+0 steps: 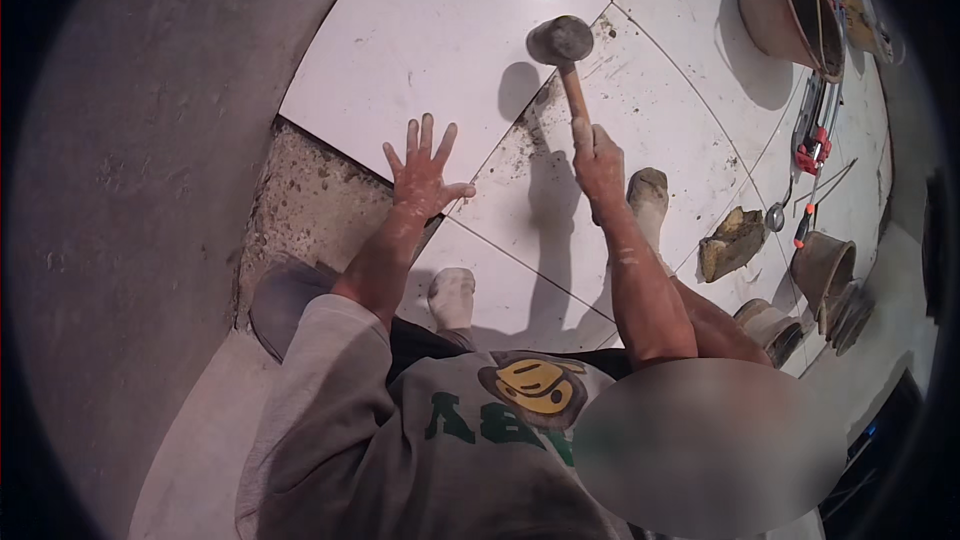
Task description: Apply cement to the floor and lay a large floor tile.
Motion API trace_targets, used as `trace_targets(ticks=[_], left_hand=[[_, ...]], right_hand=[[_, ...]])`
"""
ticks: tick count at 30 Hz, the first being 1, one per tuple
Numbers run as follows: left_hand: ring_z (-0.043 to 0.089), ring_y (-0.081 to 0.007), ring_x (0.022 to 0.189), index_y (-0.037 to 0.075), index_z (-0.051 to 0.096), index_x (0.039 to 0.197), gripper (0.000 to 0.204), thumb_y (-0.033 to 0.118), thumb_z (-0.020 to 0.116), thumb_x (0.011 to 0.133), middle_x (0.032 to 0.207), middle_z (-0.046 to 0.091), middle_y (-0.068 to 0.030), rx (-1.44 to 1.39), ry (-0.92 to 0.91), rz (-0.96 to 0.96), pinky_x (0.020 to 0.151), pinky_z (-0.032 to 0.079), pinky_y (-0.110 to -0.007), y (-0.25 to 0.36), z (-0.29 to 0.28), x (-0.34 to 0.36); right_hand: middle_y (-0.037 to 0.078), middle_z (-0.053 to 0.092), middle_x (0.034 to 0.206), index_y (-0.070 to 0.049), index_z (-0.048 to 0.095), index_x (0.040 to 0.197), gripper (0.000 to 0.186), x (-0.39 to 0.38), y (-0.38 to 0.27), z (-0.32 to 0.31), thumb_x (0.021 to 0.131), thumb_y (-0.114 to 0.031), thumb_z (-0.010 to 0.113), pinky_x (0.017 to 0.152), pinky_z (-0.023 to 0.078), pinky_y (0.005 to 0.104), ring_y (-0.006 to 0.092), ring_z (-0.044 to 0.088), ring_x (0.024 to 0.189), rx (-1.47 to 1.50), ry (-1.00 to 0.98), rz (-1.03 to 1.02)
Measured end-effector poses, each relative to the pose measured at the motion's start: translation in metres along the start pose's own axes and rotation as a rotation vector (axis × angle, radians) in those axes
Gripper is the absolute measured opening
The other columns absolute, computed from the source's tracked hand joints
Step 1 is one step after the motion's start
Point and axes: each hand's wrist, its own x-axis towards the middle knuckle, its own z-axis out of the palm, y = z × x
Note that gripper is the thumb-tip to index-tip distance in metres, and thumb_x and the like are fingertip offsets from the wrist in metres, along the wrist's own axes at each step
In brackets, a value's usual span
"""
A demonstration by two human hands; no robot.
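Note:
My right hand (600, 165) is wrapped round the wooden handle of a rubber mallet (562, 40). The mallet's dark head hangs above the joint between white floor tiles, and its shadow falls on the tile to its left. Fingers spread, my left hand (420, 175) is at the near corner of a large white tile (430, 50), its palm down. Whether the palm presses on the tile or hovers just over it, I cannot tell. Beside that tile's lower left edge lies a strip of rough, bare mortar bed (310, 195). Specks of grit dot the tiles near the mallet.
A bucket (775, 15) stands at the far right, next to a tile cutter (815, 135) with red parts. Nearer are a yellowish sponge (732, 243), a screwdriver (805, 225) and another bucket (825, 265). Grey floor (130, 190) spans the left. My socked feet (452, 298) rest on the tiles.

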Motion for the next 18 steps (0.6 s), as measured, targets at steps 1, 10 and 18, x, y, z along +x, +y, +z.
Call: trace_targets(ticks=[1, 10, 18], left_hand=[[0.001, -0.036, 0.144, 0.024, 0.013, 0.151, 0.116, 0.072, 0.066, 0.06, 0.156, 0.002, -0.0152, 0.011, 0.092, 0.029, 0.103, 0.005, -0.073, -0.002, 0.002, -0.001], [0.008, -0.0383, 0.142, 0.024, 0.026, 0.147, 0.096, 0.067, 0.062, 0.07, 0.154, 0.011, -0.0196, -0.058, 0.262, 0.011, 0.102, 0.008, -0.073, 0.039, -0.024, 0.055], [0.005, -0.0355, 0.143, 0.013, 0.026, 0.147, 0.096, 0.066, 0.061, 0.074, 0.153, 0.012, -0.0202, -0.044, 0.396, 0.022, 0.102, 0.004, -0.073, 0.124, -0.071, 0.22]], right_hand=[[0.027, 0.06, 0.073, 0.0, 0.055, 0.081, 0.053, -0.003, 0.0, 0.001, 0.095, -0.05, 0.043, 0.064, 0.044, 0.0519, 0.0474, 0.058, 0.073, 0.005, 0.018, -0.03], [0.026, 0.06, 0.069, -0.003, 0.055, 0.084, 0.045, -0.019, 0.007, 0.027, 0.093, -0.046, 0.049, 0.061, 0.045, 0.0532, 0.0475, 0.059, 0.068, -0.066, 0.038, 0.024], [0.021, 0.06, 0.067, -0.002, 0.056, 0.083, 0.045, -0.01, 0.034, -0.016, 0.092, -0.045, 0.051, 0.061, 0.046, 0.0463, 0.0403, 0.06, 0.067, 0.207, 0.155, 0.222]])
